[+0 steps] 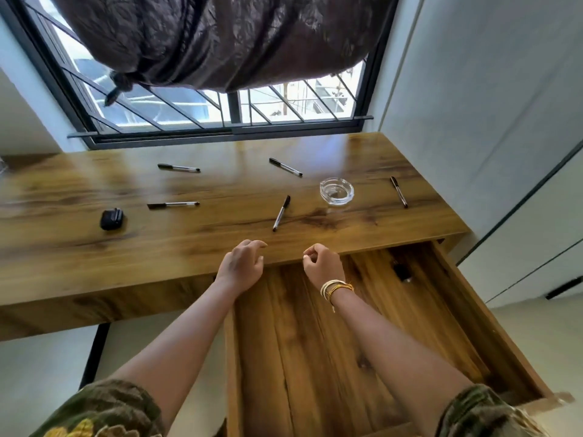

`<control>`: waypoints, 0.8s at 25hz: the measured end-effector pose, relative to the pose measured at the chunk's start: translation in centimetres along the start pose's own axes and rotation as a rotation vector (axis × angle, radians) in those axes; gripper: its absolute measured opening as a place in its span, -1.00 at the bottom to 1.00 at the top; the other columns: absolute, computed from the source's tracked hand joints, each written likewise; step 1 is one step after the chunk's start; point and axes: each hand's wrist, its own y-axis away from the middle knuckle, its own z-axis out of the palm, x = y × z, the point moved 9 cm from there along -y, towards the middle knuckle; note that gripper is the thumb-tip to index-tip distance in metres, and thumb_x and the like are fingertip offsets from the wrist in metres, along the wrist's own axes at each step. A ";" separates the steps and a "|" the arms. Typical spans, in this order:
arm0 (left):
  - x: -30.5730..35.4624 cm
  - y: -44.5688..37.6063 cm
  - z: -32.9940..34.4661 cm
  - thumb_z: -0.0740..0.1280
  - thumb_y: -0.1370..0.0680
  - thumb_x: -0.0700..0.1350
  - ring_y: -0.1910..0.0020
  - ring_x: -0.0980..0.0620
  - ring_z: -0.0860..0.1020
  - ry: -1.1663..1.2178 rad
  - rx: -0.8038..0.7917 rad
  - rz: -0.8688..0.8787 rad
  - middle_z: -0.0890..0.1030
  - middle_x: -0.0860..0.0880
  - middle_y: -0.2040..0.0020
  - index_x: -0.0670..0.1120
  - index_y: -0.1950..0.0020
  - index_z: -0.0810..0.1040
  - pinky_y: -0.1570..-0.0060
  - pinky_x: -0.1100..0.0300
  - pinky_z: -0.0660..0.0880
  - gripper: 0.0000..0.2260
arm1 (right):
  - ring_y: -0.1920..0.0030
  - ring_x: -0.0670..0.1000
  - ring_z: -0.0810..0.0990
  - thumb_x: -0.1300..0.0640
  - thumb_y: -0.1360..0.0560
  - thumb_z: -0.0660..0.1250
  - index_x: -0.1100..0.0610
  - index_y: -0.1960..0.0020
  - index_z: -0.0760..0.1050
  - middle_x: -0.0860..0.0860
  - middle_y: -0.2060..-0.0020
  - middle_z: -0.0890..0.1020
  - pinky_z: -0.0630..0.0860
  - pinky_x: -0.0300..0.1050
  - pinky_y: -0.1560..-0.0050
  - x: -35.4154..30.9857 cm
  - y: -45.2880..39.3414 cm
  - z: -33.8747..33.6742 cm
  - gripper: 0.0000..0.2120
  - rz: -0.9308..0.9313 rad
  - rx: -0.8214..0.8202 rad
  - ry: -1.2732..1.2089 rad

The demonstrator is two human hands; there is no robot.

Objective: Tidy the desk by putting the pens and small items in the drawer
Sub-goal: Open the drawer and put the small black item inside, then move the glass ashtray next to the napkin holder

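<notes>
Daylight enters through the window [220, 102] ahead of me, overexposed below the curtain [220, 39]. Pale glare on my desk [220, 190] nearest the window. Wide-angle bending at frame edges; slight softness overall.

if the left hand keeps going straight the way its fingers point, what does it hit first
Probably the nearest pen, lying just beyond the left hand on the desk; depth is unclear, so it could pass beside it.

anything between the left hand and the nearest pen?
Nothing. In the head view, only bare desk separates the left hand from the nearest pen, which lies just beyond the fingertips. The hand holds nothing.
</notes>
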 end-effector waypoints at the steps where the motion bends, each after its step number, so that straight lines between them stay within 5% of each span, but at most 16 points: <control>1: -1.3 -0.4 -0.7 0.27 -0.58 -0.17 -0.18 -0.10 0.58 -0.008 0.006 -0.009 0.55 -0.12 -0.27 -0.10 -0.35 0.49 -0.16 0.01 0.54 -0.68 | 0.14 0.06 0.63 0.16 -0.46 0.29 0.12 0.09 0.57 0.05 0.17 0.68 0.58 -0.08 0.10 -1.4 -0.4 0.6 -0.90 -0.016 0.011 0.013; 5: -4.7 -3.3 -2.4 0.27 -0.59 -0.12 -0.19 -0.10 0.58 -0.010 0.010 0.006 0.49 -0.12 -0.37 -0.12 -0.40 0.43 -0.15 0.04 0.53 -0.63 | -0.02 0.12 0.59 0.15 -0.48 0.33 0.20 -0.04 0.53 0.13 0.01 0.62 0.50 -0.05 -0.05 -4.2 -4.3 0.8 -0.82 0.066 0.115 -0.031; 11: -9.2 -8.9 -0.7 0.20 -0.63 0.00 -0.50 -0.09 0.26 -0.078 -0.104 -0.021 0.25 -0.13 -0.54 -0.09 -0.51 0.25 -0.44 -0.08 0.25 -0.53 | -0.27 0.25 0.50 -0.07 -0.43 0.31 0.40 -0.34 0.34 0.28 -0.26 0.52 0.42 0.03 -0.31 -0.2 -12.4 0.6 -0.33 0.521 0.251 -0.210; 14: -9.8 -10.4 1.1 0.11 -0.63 0.12 -0.57 -0.07 0.01 -0.174 -0.213 0.036 0.05 -0.07 -0.58 0.01 -0.56 0.09 -0.51 -0.11 -0.06 -0.47 | -0.05 0.18 0.65 -0.26 -0.16 0.14 0.26 -0.19 0.49 0.19 -0.09 0.66 0.58 0.05 -0.11 7.6 -19.0 2.7 -0.21 0.641 0.335 -0.357; 17: -10.7 -11.2 1.2 0.05 -0.60 0.25 -0.51 -0.08 0.01 -0.299 -0.205 0.157 0.05 -0.03 -0.52 0.12 -0.55 0.05 -0.49 -0.10 -0.08 -0.45 | 0.30 0.09 0.63 -0.17 -0.52 0.12 0.17 -0.01 0.44 0.16 0.26 0.62 0.60 -0.02 0.21 4.1 -17.5 0.9 -0.60 0.687 0.422 -0.575; 20: -11.3 -12.5 -0.1 0.13 -0.54 0.30 -0.41 -0.05 0.22 -0.257 -0.097 0.262 0.24 0.02 -0.38 0.17 -0.46 0.25 -0.44 -0.09 0.11 -0.48 | 0.44 0.04 0.53 -0.03 -0.60 0.11 0.28 -0.29 0.37 0.11 0.29 0.48 0.56 -0.12 0.47 2.6 -17.3 0.5 -0.57 0.781 0.415 -0.615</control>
